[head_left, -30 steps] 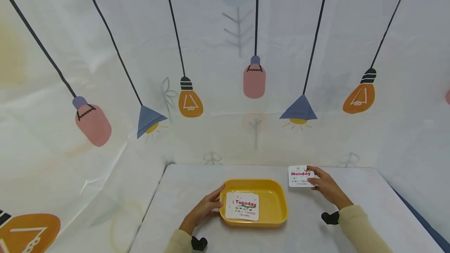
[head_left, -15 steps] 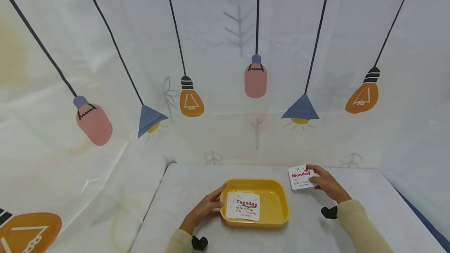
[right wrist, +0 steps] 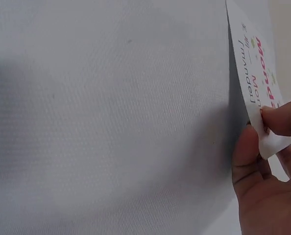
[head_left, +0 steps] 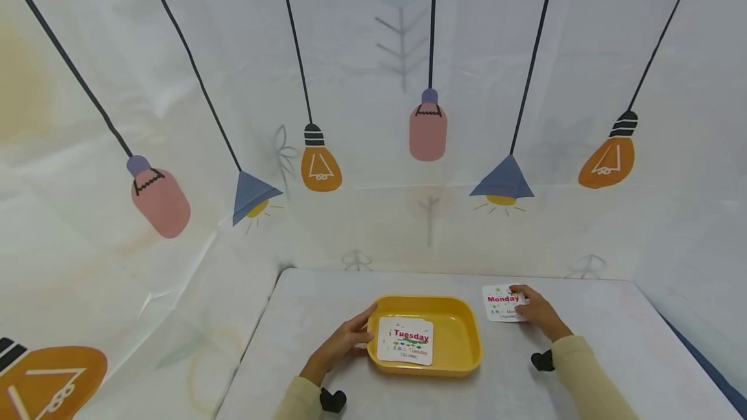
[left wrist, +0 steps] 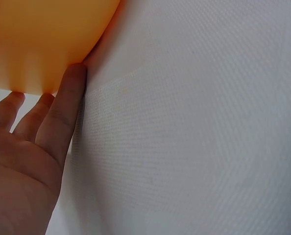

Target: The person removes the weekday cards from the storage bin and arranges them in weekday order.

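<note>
A white card printed "Monday" (head_left: 499, 304) is pinched at its right edge between thumb and fingers of my right hand (head_left: 537, 314), close over the table. In the right wrist view the same card (right wrist: 252, 63) is seen at a slant, its right corner between the fingertips. My left hand (head_left: 341, 347) rests against the left side of a yellow tray (head_left: 461, 368), fingers extended. Seen from the left wrist, the fingertips (left wrist: 77, 73) touch the tray's outer wall (left wrist: 47, 39). Inside the tray, toward its left, lies a white "Tuesday" card (head_left: 405, 341).
The white table (head_left: 327, 284) ends at a back edge against a pale cloth wall printed with hanging lamps (head_left: 428, 131). A dark blue strip (head_left: 700, 361) runs along the table's right side. Black heart-shaped pieces (head_left: 333, 400) sit at both wrists.
My right hand has brought the Monday card slightly nearer, after tilting it briefly. The left hand stays at the tray, and the view has shifted a little.
</note>
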`<state>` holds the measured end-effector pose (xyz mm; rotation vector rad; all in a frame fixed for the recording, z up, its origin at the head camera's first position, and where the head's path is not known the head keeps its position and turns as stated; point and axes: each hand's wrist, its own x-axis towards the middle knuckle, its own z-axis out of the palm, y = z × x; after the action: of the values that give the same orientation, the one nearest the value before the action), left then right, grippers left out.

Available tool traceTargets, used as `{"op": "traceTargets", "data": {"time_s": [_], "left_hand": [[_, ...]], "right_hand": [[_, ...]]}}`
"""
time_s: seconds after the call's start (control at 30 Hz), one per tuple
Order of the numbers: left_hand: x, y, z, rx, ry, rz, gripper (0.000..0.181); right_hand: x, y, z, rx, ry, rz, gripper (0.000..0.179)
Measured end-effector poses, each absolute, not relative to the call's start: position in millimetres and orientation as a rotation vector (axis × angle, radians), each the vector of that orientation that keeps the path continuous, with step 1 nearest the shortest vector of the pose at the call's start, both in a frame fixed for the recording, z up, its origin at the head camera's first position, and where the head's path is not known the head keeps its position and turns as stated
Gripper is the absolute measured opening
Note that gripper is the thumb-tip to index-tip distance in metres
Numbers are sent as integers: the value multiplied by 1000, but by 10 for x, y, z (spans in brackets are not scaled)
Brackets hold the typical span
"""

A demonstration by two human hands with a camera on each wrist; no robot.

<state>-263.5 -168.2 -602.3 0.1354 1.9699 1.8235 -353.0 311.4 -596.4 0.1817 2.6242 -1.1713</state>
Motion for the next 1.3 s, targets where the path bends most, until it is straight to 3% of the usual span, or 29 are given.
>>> {"op": "traceTargets", "data": {"time_s": [0.33, 0.7, 1.0, 1.3], "left_hand": [[-2639, -1695, -6021, 133, 1966, 1832, 68], [-2621, -1692, -6030, 164, 1973, 1811, 68], [-2639, -1707, -6046, 153, 1972, 1828, 67], [-2642, -1701, -6044, 162, 1983, 1813, 69]], "right_hand": [[-3587, 2991, -5976, 27, 2797, -851, 63], [-3384, 2909, -5834, 173, 2764, -809, 68], [-3438, 2941, -5870, 197, 2767, -795, 68], [-3425, 3065, -5923, 169, 2756, -851, 100]]}}
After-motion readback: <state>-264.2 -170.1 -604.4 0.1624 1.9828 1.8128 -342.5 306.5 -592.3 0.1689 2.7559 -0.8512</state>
